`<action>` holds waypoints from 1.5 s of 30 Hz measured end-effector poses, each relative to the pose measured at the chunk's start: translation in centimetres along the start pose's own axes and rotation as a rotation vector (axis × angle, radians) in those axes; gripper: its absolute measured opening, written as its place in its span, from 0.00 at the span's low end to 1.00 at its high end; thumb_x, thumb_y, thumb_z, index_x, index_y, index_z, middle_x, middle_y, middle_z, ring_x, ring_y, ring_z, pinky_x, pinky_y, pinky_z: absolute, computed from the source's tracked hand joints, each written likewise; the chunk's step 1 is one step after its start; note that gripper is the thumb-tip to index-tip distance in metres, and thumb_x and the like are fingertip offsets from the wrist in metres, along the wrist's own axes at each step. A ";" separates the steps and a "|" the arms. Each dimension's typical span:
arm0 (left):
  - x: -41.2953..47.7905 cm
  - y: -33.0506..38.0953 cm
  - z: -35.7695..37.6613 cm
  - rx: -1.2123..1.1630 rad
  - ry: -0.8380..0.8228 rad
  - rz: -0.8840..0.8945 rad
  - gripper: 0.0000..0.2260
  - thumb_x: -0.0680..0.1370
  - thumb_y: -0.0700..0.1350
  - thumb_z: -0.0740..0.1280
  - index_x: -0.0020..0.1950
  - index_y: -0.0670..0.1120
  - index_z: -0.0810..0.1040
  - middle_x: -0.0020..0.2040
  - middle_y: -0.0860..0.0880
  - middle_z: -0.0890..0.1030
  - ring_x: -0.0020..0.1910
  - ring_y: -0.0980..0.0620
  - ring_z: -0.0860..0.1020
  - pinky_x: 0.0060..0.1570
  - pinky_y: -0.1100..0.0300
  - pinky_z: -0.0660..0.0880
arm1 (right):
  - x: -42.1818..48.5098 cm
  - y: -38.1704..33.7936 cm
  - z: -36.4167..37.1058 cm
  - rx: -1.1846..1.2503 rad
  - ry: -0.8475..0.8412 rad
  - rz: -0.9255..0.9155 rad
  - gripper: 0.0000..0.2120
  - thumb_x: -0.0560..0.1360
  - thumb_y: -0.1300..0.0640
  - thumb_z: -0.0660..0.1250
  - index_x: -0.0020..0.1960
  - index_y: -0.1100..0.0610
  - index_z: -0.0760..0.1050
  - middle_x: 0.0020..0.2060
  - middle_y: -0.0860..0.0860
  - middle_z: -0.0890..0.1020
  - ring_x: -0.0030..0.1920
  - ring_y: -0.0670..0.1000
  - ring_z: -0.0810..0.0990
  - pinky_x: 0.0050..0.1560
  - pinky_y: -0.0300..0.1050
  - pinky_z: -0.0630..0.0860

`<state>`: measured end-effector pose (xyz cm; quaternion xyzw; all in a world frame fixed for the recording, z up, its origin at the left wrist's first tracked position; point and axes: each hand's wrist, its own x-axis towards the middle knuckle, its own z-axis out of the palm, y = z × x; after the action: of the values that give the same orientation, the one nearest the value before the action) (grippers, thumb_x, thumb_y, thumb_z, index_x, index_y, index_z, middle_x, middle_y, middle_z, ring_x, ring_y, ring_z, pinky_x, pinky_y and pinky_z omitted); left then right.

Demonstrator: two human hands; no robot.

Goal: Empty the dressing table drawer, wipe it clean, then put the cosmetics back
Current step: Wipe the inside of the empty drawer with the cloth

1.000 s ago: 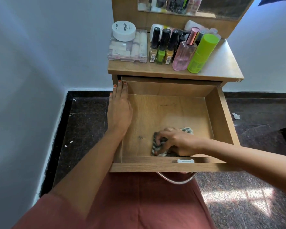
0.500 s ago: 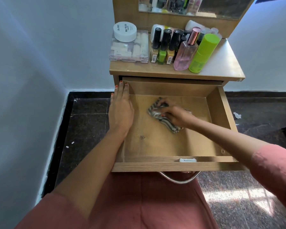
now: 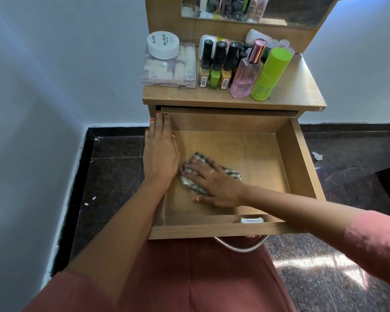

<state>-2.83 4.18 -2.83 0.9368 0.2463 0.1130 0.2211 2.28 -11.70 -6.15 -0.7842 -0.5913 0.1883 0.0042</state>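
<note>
Drawer (image 3: 300, 158), centre of frame: pulled out, holding only the checked cloth (image 3: 189, 182), which lies on its floor near the left wall. My right hand (image 3: 214, 183) lies flat on the cloth, fingers straight and spread, pressing down. My left hand (image 3: 160, 154) rests flat along the drawer's left wall, fingers straight, gripping nothing. The two hands are just beside each other. The cosmetics stand on the table top (image 3: 297, 86), upper centre: a white jar (image 3: 163, 45) on a clear box (image 3: 169, 70), nail polish bottles (image 3: 215, 68), a pink bottle (image 3: 245, 75) and a green can (image 3: 269, 75).
</note>
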 end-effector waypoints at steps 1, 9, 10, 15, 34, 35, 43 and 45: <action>0.0 0.0 0.0 0.009 0.000 -0.001 0.21 0.82 0.42 0.48 0.75 0.42 0.51 0.77 0.44 0.50 0.76 0.47 0.48 0.75 0.53 0.47 | 0.2 0.1 0.2 -0.034 0.000 -0.041 0.34 0.73 0.37 0.42 0.75 0.53 0.48 0.76 0.53 0.49 0.74 0.49 0.41 0.72 0.54 0.32; 0.1 -0.1 0.1 0.014 -0.031 -0.006 0.21 0.82 0.43 0.47 0.76 0.42 0.49 0.77 0.45 0.49 0.76 0.48 0.46 0.74 0.54 0.44 | -1.4 5.6 -0.6 0.067 0.172 0.218 0.29 0.78 0.41 0.45 0.75 0.52 0.48 0.75 0.50 0.52 0.74 0.46 0.44 0.73 0.52 0.37; 0.1 -0.1 0.1 0.011 -0.028 -0.006 0.21 0.82 0.43 0.47 0.76 0.42 0.49 0.77 0.45 0.49 0.76 0.48 0.46 0.74 0.53 0.45 | -1.9 6.4 -0.8 0.085 0.180 0.299 0.28 0.79 0.43 0.47 0.75 0.52 0.48 0.76 0.50 0.51 0.75 0.47 0.45 0.74 0.52 0.38; 0.1 -0.2 0.2 0.009 -0.024 -0.005 0.21 0.83 0.43 0.47 0.76 0.43 0.49 0.77 0.46 0.49 0.76 0.48 0.46 0.75 0.53 0.46 | -4.9 8.8 -0.8 0.018 0.373 0.677 0.25 0.79 0.49 0.49 0.73 0.57 0.56 0.73 0.55 0.60 0.74 0.56 0.57 0.73 0.54 0.47; 0.0 -0.1 0.0 -0.037 -0.027 -0.007 0.21 0.82 0.42 0.47 0.75 0.43 0.50 0.77 0.46 0.49 0.76 0.48 0.47 0.76 0.52 0.46 | -7.6 4.2 -1.1 0.055 0.030 0.916 0.16 0.79 0.63 0.52 0.66 0.64 0.60 0.63 0.61 0.64 0.64 0.63 0.69 0.56 0.56 0.72; -0.1 -0.1 0.0 -0.040 -0.024 -0.006 0.21 0.82 0.42 0.47 0.75 0.42 0.49 0.77 0.45 0.49 0.76 0.48 0.47 0.76 0.53 0.46 | -8.2 3.7 -1.1 0.063 0.012 0.918 0.16 0.79 0.63 0.54 0.65 0.65 0.60 0.62 0.61 0.65 0.62 0.63 0.70 0.55 0.54 0.72; -0.2 0.0 0.0 -0.030 -0.027 -0.002 0.21 0.82 0.41 0.47 0.75 0.42 0.48 0.77 0.45 0.49 0.76 0.48 0.47 0.76 0.54 0.45 | -8.7 3.7 -2.0 0.163 0.122 0.780 0.24 0.74 0.69 0.57 0.69 0.67 0.55 0.66 0.66 0.60 0.66 0.64 0.63 0.63 0.56 0.66; -0.2 0.0 0.0 -0.025 -0.029 -0.001 0.21 0.82 0.41 0.47 0.75 0.42 0.48 0.77 0.45 0.49 0.76 0.48 0.47 0.76 0.53 0.46 | -7.6 5.3 -2.7 0.102 0.130 0.753 0.26 0.74 0.72 0.54 0.71 0.66 0.53 0.67 0.65 0.59 0.66 0.66 0.65 0.63 0.56 0.68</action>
<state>-3.03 4.11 -2.84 0.9354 0.2420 0.1024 0.2365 6.25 -19.74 -2.65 -0.9555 -0.2504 0.1558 0.0111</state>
